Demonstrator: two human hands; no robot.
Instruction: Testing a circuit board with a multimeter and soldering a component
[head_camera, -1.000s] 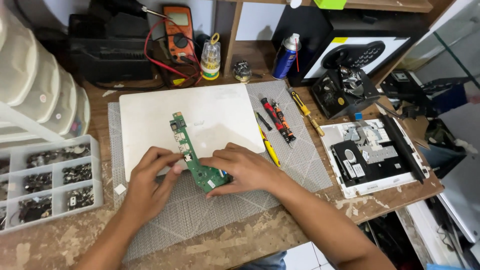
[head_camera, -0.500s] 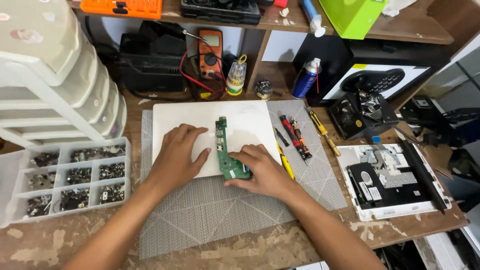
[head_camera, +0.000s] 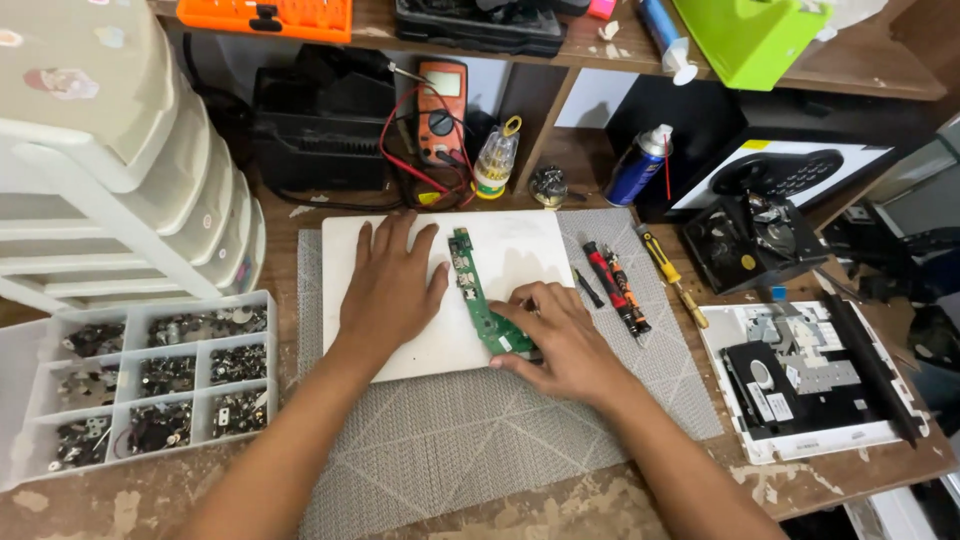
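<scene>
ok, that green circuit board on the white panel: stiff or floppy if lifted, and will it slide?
The green circuit board is probably stiff and light: a thin, narrow strip lying flat. It would likely slide easily, since the white panel looks smooth; the right hand touches its near end, the left hand lies flat beside it. Its small mounted parts look fragile.

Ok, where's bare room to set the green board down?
Free: the grey mat below the white board, between both forearms, and the white board's top right corner. Crowded: screwdrivers to the right, parts organizer to the left.
</scene>
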